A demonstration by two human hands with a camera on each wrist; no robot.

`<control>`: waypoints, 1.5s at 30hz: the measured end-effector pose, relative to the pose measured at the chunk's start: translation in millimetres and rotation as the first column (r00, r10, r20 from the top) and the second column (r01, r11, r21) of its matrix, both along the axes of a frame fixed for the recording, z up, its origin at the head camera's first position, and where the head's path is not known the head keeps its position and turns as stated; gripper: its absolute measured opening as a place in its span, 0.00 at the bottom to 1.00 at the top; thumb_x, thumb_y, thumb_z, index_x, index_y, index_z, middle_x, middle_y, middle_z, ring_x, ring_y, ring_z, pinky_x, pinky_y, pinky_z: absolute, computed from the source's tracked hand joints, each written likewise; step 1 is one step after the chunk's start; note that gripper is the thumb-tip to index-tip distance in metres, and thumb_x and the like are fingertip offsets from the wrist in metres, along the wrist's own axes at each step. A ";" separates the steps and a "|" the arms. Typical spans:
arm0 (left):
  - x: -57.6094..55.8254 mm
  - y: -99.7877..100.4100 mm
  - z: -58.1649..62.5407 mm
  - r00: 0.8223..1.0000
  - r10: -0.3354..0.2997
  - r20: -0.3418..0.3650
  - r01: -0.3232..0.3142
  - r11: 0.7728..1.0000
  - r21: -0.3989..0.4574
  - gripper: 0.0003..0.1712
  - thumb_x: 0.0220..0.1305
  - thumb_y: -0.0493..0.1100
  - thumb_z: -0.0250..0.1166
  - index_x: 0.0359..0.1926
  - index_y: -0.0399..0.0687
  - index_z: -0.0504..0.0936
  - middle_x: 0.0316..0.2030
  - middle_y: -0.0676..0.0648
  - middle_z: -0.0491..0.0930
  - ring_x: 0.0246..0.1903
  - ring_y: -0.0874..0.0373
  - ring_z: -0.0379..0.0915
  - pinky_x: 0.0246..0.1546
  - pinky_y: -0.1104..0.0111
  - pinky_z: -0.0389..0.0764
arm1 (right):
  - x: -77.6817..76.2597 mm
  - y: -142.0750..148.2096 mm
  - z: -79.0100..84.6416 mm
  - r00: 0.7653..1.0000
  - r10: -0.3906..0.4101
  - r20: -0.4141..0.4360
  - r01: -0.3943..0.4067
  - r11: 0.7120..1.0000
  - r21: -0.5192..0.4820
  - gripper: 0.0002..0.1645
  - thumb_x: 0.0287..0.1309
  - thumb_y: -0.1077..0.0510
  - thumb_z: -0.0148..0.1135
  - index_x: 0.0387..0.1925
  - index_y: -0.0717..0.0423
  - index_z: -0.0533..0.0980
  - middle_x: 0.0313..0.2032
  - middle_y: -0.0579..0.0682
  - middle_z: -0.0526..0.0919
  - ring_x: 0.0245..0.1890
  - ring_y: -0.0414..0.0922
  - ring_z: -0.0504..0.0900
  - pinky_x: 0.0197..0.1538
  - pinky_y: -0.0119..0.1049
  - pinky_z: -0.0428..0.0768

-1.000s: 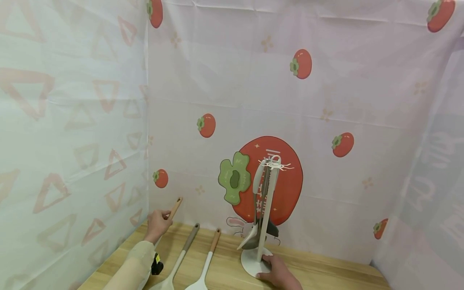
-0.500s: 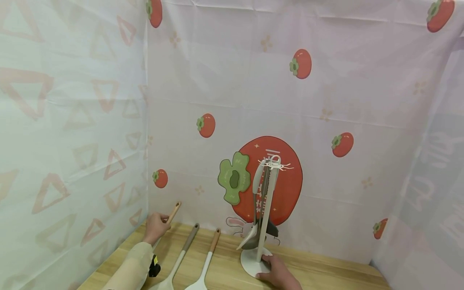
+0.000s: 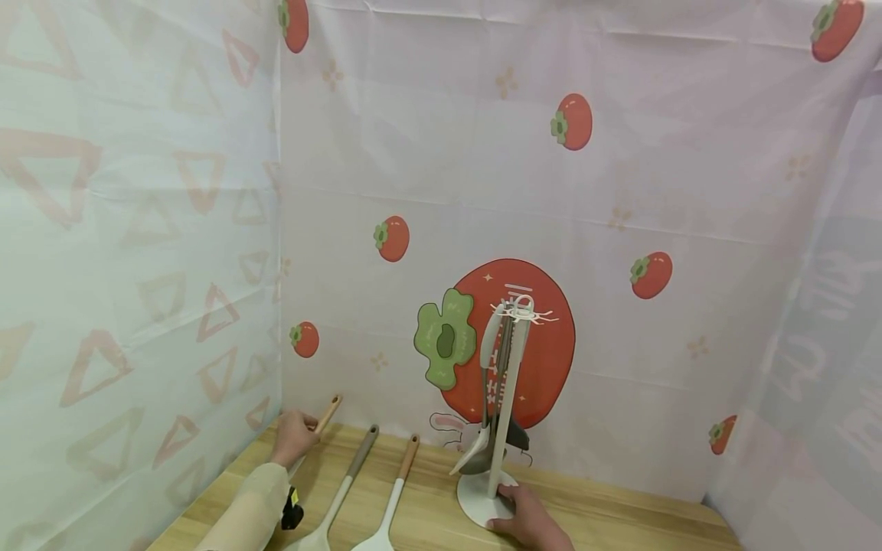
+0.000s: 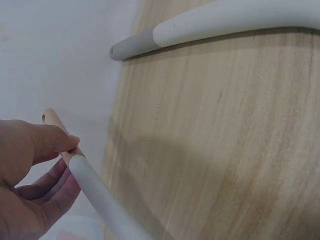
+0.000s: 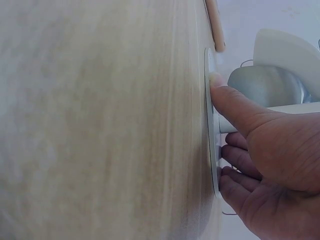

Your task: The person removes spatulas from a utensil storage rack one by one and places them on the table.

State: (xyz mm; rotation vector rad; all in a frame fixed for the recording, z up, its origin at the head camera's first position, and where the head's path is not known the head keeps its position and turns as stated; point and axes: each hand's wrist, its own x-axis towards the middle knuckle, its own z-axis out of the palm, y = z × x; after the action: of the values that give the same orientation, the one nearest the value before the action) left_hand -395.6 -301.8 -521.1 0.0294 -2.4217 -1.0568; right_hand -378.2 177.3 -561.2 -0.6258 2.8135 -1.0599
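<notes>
Two bare hands work low in the frame, against patterned cloth. At the lower left, the left hand (image 3: pixel 292 438) pinches the light-wood utensil (image 3: pixel 328 415) between thumb and fingers, nearly closed on its slim handle, which slants with its end up and to the right. Hand and handle end sit slightly lower than a second ago. Just below, by the sleeve, a small black object (image 3: pixel 292 514) carries a yellow patch, too small to read. To the right, at lower centre left, the grey-handled utensil (image 3: pixel 359 457) and then the brown-handled utensil (image 3: pixel 408 459) lie on the wooden table (image 3: pixel 620 513). Right of centre stands the white rack (image 3: pixel 506 428), several utensils hanging from its hooks; whitish marks on the big red fruit print (image 3: pixel 551 367) behind cannot be read. At its foot, the right hand (image 3: pixel 530 516) holds the round base, fingers curled beside the pole, unchanged from earlier. Pale lettering-like strokes on the right-hand cloth (image 3: pixel 834 329) are illegible.
</notes>
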 end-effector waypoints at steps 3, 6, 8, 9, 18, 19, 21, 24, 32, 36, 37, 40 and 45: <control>-0.1 -2.5 -2.8 1.000 -0.006 -0.011 0.006 1.000 -0.001 0.14 0.45 0.23 0.69 0.37 0.18 0.85 0.30 0.27 0.84 0.27 0.41 0.82 0.26 0.56 0.83 | 0.2 0.2 -0.2 1.000 0.001 -0.005 -0.001 1.000 -0.002 0.42 0.51 0.48 0.79 0.61 0.70 0.76 0.56 0.65 0.82 0.55 0.60 0.79 0.57 0.67 0.73; -0.4 -5.7 -5.1 1.000 0.001 -0.025 -0.002 0.999 -0.037 0.08 0.43 0.23 0.68 0.30 0.22 0.86 0.24 0.33 0.83 0.21 0.49 0.76 0.22 0.59 0.79 | -0.2 0.0 -0.5 1.000 0.003 -0.003 -0.003 1.000 -0.004 0.42 0.52 0.48 0.79 0.61 0.71 0.76 0.57 0.66 0.81 0.56 0.61 0.78 0.58 0.67 0.72; -0.9 -8.0 -6.9 1.000 0.010 -0.028 -0.012 0.998 -0.064 0.05 0.43 0.23 0.67 0.26 0.25 0.87 0.21 0.37 0.83 0.19 0.52 0.73 0.22 0.60 0.77 | -0.5 -0.1 -0.9 1.000 0.003 -0.002 -0.003 1.000 -0.004 0.42 0.52 0.48 0.79 0.61 0.71 0.76 0.57 0.66 0.81 0.57 0.62 0.78 0.58 0.67 0.72; -0.9 -8.9 -7.7 0.999 0.016 -0.028 -0.018 0.997 -0.076 0.05 0.42 0.24 0.67 0.25 0.26 0.87 0.20 0.39 0.83 0.19 0.53 0.73 0.22 0.60 0.77 | -0.7 0.1 -1.2 1.000 0.002 -0.001 -0.002 1.000 -0.002 0.42 0.52 0.48 0.79 0.61 0.70 0.76 0.57 0.66 0.81 0.57 0.61 0.78 0.58 0.67 0.72; -2.7 -11.9 -14.2 1.000 0.002 -0.006 -0.002 0.999 -0.054 0.05 0.44 0.24 0.67 0.27 0.24 0.86 0.21 0.38 0.83 0.21 0.49 0.77 0.25 0.56 0.81 | -0.7 0.8 -2.0 1.000 -0.003 0.004 0.003 1.000 -0.003 0.41 0.52 0.48 0.78 0.61 0.69 0.76 0.57 0.65 0.81 0.56 0.60 0.78 0.58 0.67 0.72; -3.5 -12.2 -15.6 1.000 0.002 0.000 -0.002 0.998 -0.055 0.05 0.45 0.24 0.67 0.27 0.24 0.86 0.21 0.38 0.82 0.21 0.49 0.77 0.25 0.56 0.81 | -0.4 0.7 -1.8 1.000 -0.003 0.004 0.003 1.000 -0.004 0.41 0.52 0.48 0.78 0.61 0.69 0.76 0.56 0.65 0.82 0.55 0.59 0.78 0.58 0.67 0.72; -4.1 -12.6 -17.6 1.000 -0.001 0.010 0.002 0.998 -0.064 0.04 0.46 0.24 0.66 0.27 0.24 0.86 0.20 0.39 0.82 0.21 0.50 0.76 0.24 0.57 0.80 | 0.1 0.3 -1.4 1.000 -0.004 0.005 0.004 1.000 -0.002 0.41 0.52 0.48 0.78 0.61 0.69 0.76 0.56 0.64 0.82 0.55 0.59 0.78 0.57 0.67 0.73; -4.4 -13.5 -21.0 1.000 -0.005 0.030 0.008 0.997 -0.073 0.04 0.49 0.25 0.64 0.25 0.25 0.86 0.18 0.41 0.81 0.19 0.53 0.72 0.21 0.60 0.76 | 0.9 -0.7 -0.2 1.000 -0.003 0.013 0.003 1.000 -0.008 0.41 0.52 0.48 0.78 0.61 0.68 0.76 0.56 0.64 0.82 0.54 0.58 0.78 0.57 0.67 0.73; -3.3 -13.5 -23.1 0.998 0.013 0.064 -0.007 0.995 -0.101 0.03 0.50 0.28 0.67 0.24 0.28 0.84 0.22 0.41 0.81 0.24 0.50 0.73 0.27 0.55 0.78 | 0.6 -1.3 0.6 1.000 -0.005 0.016 0.005 1.000 0.001 0.40 0.52 0.49 0.78 0.61 0.68 0.77 0.56 0.63 0.82 0.52 0.55 0.77 0.56 0.65 0.73; -1.4 -12.9 -25.2 0.998 0.009 0.069 -0.001 0.993 -0.116 0.09 0.49 0.26 0.64 0.16 0.34 0.79 0.16 0.48 0.74 0.19 0.56 0.63 0.21 0.61 0.70 | 0.2 -2.3 1.4 1.000 -0.011 0.025 0.011 1.000 0.000 0.39 0.52 0.49 0.78 0.61 0.68 0.77 0.56 0.63 0.82 0.52 0.55 0.77 0.57 0.65 0.73; -1.4 -13.0 -25.8 0.997 0.002 0.075 0.006 0.994 -0.113 0.13 0.48 0.24 0.62 0.12 0.38 0.74 0.13 0.51 0.67 0.18 0.57 0.56 0.19 0.64 0.63 | 0.4 -2.4 1.3 1.000 -0.010 0.024 0.010 1.000 0.001 0.39 0.52 0.50 0.78 0.61 0.68 0.77 0.56 0.63 0.82 0.52 0.56 0.77 0.57 0.66 0.72; -1.9 -13.9 -28.2 0.995 -0.023 0.099 0.032 0.996 -0.087 0.21 0.46 0.22 0.57 0.12 0.47 0.61 0.13 0.55 0.53 0.18 0.60 0.43 0.20 0.67 0.51 | 0.9 -2.8 2.5 1.000 -0.013 0.028 0.013 1.000 -0.001 0.39 0.52 0.50 0.78 0.61 0.68 0.77 0.56 0.63 0.82 0.53 0.56 0.77 0.58 0.66 0.72; -2.7 -17.4 -31.8 0.995 -0.005 0.102 0.015 0.995 -0.100 0.15 0.46 0.22 0.60 0.12 0.41 0.74 0.17 0.44 0.77 0.18 0.59 0.51 0.19 0.68 0.55 | 0.8 -2.4 2.2 1.000 -0.006 0.025 0.006 1.000 -0.009 0.39 0.53 0.51 0.78 0.61 0.69 0.77 0.56 0.63 0.82 0.52 0.56 0.77 0.57 0.66 0.72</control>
State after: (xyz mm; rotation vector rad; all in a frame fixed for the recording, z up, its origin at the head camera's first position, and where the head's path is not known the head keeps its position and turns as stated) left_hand -398.2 -319.2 -552.9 0.0377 -2.5665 -0.9570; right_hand -377.4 174.8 -559.0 -0.6008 2.7926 -1.0752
